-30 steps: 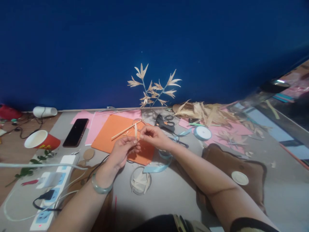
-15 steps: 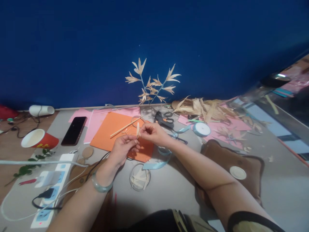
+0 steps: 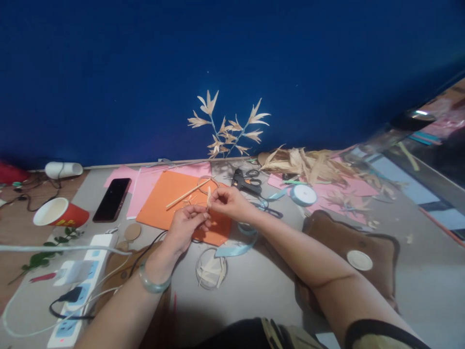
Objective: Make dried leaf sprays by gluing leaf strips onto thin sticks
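My left hand (image 3: 187, 225) and my right hand (image 3: 230, 202) meet over the orange sheet (image 3: 154, 206), fingertips almost touching. Between them a small, pale strip of dried husk (image 3: 209, 193) stands upright. Both hands have thumb and fingers pinched on its lower part, which the fingers hide. Just beyond the left hand, a thin wooden stick (image 3: 185, 195) lies across the sheet. Closer to my body is a round clear dish (image 3: 211, 268) with several pale husk strips in it. Against the blue wall rises a branch of husk flowers (image 3: 225, 133).
A black glue gun (image 3: 246, 182), scissors (image 3: 256, 173) and a ribbon roll (image 3: 303, 195) lie right of the sheet. Dried husks (image 3: 312, 165) are heaped at the back right. On the left are a phone (image 3: 112, 199), a red paper cup (image 3: 61, 213) and a corded power strip (image 3: 78, 291).
Both hands stay together in nearly the same pinch on the husk strip. The whole view has shifted only slightly.
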A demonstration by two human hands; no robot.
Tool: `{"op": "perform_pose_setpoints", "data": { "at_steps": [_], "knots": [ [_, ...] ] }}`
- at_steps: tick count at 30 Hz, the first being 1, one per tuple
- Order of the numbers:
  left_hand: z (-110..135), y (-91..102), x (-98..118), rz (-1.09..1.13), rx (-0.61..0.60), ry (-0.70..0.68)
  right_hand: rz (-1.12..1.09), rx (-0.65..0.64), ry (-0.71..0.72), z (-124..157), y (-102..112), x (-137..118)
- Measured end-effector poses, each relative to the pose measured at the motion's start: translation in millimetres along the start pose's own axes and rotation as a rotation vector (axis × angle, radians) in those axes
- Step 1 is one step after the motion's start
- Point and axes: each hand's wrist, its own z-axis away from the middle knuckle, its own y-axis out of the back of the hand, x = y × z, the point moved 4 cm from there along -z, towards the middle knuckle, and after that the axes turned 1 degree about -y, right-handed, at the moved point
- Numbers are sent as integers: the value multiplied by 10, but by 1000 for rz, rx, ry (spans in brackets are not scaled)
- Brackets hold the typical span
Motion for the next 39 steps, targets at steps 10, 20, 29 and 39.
{"op": "perform_pose_setpoints", "data": {
  "at_steps": [10, 20, 29, 39],
  "knots": [
    [31, -28, 29, 24, -24, -8, 3, 14, 1, -2, -13, 19],
    [15, -13, 19, -10, -17, -6, -12, 34, 4, 1, -41, 49],
    [5, 0, 15, -44, -23, -43, -26, 45, 12, 0, -59, 69],
    [14, 5, 39, -42, -4, -41, -48, 223, 24, 11, 39, 22]
  ]
}}
